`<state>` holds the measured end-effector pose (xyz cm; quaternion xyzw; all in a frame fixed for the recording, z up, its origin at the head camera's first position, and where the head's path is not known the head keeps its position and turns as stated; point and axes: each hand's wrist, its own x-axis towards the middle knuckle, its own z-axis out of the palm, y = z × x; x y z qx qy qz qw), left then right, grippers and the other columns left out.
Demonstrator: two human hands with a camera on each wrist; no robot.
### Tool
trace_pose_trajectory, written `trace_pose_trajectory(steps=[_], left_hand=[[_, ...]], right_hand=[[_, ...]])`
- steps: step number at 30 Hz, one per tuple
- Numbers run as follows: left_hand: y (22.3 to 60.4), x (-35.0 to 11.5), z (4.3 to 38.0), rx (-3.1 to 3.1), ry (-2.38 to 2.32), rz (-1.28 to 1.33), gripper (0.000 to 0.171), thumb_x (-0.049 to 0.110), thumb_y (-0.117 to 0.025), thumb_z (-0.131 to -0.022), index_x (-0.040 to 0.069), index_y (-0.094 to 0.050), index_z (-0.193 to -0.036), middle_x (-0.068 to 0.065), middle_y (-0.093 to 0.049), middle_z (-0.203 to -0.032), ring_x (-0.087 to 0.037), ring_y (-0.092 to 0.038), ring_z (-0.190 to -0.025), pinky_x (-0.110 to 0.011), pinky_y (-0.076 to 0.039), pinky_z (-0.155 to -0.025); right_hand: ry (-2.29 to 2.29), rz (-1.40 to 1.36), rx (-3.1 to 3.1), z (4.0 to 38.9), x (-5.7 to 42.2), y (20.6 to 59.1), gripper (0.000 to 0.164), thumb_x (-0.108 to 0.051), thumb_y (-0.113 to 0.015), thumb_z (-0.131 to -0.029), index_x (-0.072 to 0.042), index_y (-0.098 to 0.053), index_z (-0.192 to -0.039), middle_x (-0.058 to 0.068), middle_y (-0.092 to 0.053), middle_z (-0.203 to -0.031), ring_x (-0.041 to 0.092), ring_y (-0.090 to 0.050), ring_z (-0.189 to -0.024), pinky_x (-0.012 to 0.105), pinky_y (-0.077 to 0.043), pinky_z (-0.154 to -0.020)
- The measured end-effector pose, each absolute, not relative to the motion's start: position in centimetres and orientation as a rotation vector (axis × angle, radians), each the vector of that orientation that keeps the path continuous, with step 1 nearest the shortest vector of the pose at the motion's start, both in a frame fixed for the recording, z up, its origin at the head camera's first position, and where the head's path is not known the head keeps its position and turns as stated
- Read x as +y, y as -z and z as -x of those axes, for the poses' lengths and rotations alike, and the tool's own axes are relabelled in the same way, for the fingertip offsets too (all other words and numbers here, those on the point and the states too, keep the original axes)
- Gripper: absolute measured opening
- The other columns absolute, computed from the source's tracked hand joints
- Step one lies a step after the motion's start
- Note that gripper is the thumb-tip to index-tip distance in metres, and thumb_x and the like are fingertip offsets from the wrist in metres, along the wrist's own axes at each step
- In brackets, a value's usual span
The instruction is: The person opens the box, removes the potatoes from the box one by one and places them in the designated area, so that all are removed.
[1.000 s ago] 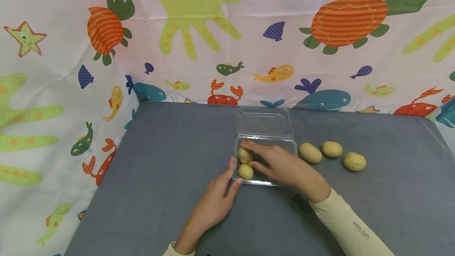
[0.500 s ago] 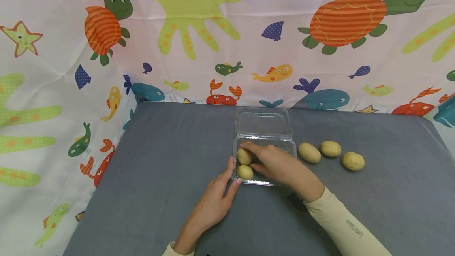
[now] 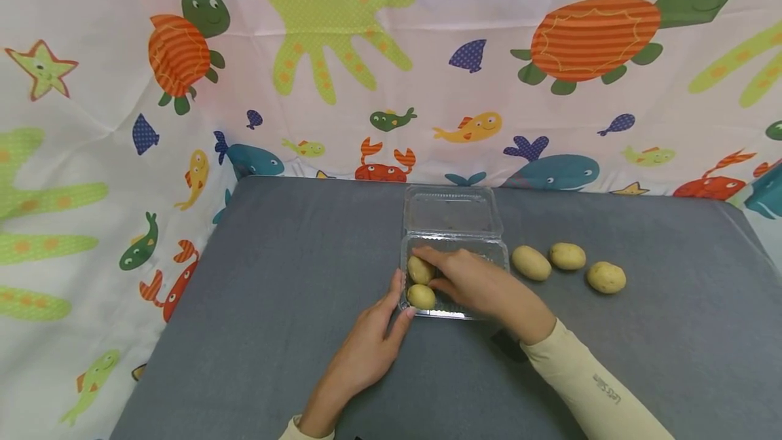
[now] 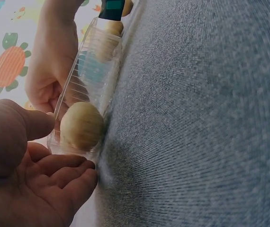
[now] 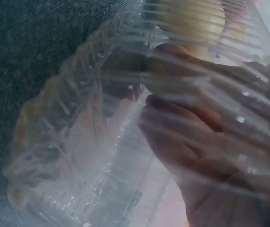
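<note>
In the head view, a hinged clear plastic container [image 3: 453,311] lies with its lid folded back. Two potatoes sit along its left side: a rear potato [image 3: 420,269] and a front potato [image 3: 421,297]. My right hand [image 3: 479,282] reaches into the container and holds the rear potato, forefinger at its far end and thumb at its near side. My left hand [image 3: 366,345] touches the container's front left corner, its fingers along the left wall and its thumb at the front. In the right wrist view, the ribbed clear wall [image 5: 125,161] partly veils the right hand.
To the right of the container lie three loose potatoes: one close beside it [image 3: 531,263], one behind [image 3: 567,257] and one farther right [image 3: 607,278]. A grey cloth [image 3: 293,257] covers the table. A curtain printed with sea animals [image 3: 342,127] hangs along the back and left.
My right forearm has shifted slightly left, the hand staying at the rear potato. The left hand keeps its place at the container corner. The head view has moved slightly.
</note>
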<state>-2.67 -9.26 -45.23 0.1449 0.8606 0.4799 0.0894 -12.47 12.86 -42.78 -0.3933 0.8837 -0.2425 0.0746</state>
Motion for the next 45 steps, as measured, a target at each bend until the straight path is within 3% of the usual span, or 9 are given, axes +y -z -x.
trace_pose_trajectory(steps=[8,15,21,37,45], left_hand=[[45.4,-9.3,2.6,2.554,-1.438,-0.434,0.07,0.034,-0.052,-0.114,0.004,-0.019,-0.168,-0.011,-0.025,-0.171,-0.021,-0.028,-0.156,-0.047,-0.029,-0.126],[45.4,-9.3,2.6,2.562,-1.436,-0.437,0.07,0.033,-0.052,-0.114,0.004,-0.019,-0.168,-0.011,-0.024,-0.172,-0.021,-0.028,-0.156,-0.047,-0.03,-0.126],[45.3,-9.2,2.6,2.555,-1.44,-0.428,0.069,0.032,-0.052,-0.114,0.004,-0.019,-0.168,-0.011,-0.025,-0.171,-0.022,-0.028,-0.156,-0.048,-0.03,-0.126],[45.3,-9.2,2.6,2.555,-1.454,-0.418,0.07,0.033,-0.052,-0.114,0.004,-0.019,-0.168,-0.012,-0.028,-0.17,-0.021,-0.029,-0.156,-0.048,-0.029,-0.126],[45.3,-9.1,2.6,2.562,-1.449,-0.414,0.07,0.032,-0.053,-0.113,0.004,-0.019,-0.168,-0.011,-0.027,-0.171,-0.022,-0.029,-0.156,-0.048,-0.029,-0.126]], right_hand=[[0.717,1.175,2.625,12.6,13.0,43.0,0.056,-0.007,-0.076,-0.099,0.001,-0.056,-0.151,0.016,-0.07,-0.135,0.009,-0.068,-0.089,0.031,-0.062,-0.078],[0.729,1.142,2.606,12.6,13.4,43.0,0.057,-0.009,-0.075,-0.099,-0.003,-0.055,-0.152,0.01,-0.075,-0.116,0.007,-0.059,-0.075,0.021,-0.052,-0.067],[0.743,1.155,2.623,12.5,14.2,42.9,0.056,-0.007,-0.075,-0.099,-0.003,-0.056,-0.151,0.007,-0.076,-0.108,0.006,-0.062,-0.076,0.024,-0.056,-0.068],[0.787,1.16,2.669,11.7,16.0,42.5,0.058,0.0,-0.076,-0.097,-0.003,-0.056,-0.151,0.007,-0.075,-0.105,0.006,-0.055,-0.069,0.02,-0.052,-0.063],[0.811,1.11,2.656,11.1,16.7,41.8,0.066,0.004,-0.075,-0.096,-0.006,-0.051,-0.156,0.009,-0.076,-0.111,0.007,-0.057,-0.07,0.021,-0.049,-0.059]])
